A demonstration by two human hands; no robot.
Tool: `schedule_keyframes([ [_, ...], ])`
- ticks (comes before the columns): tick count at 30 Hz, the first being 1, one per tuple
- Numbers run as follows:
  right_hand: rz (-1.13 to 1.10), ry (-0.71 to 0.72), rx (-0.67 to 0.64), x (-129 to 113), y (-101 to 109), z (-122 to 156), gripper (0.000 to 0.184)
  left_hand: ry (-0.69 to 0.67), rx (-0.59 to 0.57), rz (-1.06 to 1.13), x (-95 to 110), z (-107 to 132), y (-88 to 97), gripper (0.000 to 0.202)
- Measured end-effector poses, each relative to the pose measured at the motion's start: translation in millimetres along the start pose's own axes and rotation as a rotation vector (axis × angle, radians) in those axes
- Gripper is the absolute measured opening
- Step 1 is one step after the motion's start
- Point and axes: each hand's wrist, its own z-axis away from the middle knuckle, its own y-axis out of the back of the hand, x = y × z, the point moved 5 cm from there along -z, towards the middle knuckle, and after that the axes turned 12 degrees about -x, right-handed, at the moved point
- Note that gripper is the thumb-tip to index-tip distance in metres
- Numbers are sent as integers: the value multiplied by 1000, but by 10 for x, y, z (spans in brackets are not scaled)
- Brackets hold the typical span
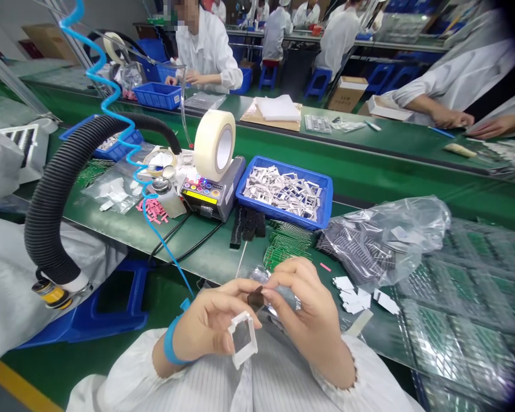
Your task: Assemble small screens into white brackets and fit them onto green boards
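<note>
My left hand (208, 320) grips a white square plastic frame (242, 340) with a dark window, low in front of my chest. My right hand (305, 312) pinches a small dark piece (256, 298) between its fingertips, just above that frame and close to my left fingers. A blue wristband (171, 343) circles my left wrist. Behind my hands lies a crumpled clear plastic bag (278, 294). Loose white frames (352, 294) rest on the green bench to the right of my right hand.
A blue tray of white frames (283, 191), a tape dispenser (212, 166), black strips (246, 223) and green circuit boards (287, 243) stand ahead. Bagged boards (459, 303) fill the right. A black corrugated hose (51, 194) arcs at left. A co-worker's hands (466, 123) work across the bench.
</note>
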Motion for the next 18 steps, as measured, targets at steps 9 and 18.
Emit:
schedule_keyframes([
  [9, 42, -26, -51, 46, -67, 26, 10, -16, -14, -101, -24, 18, 12, 32],
  [18, 22, -33, -107, 123, -144, 65, 11, -8, -16, -127, -34, 1, 33, 33],
])
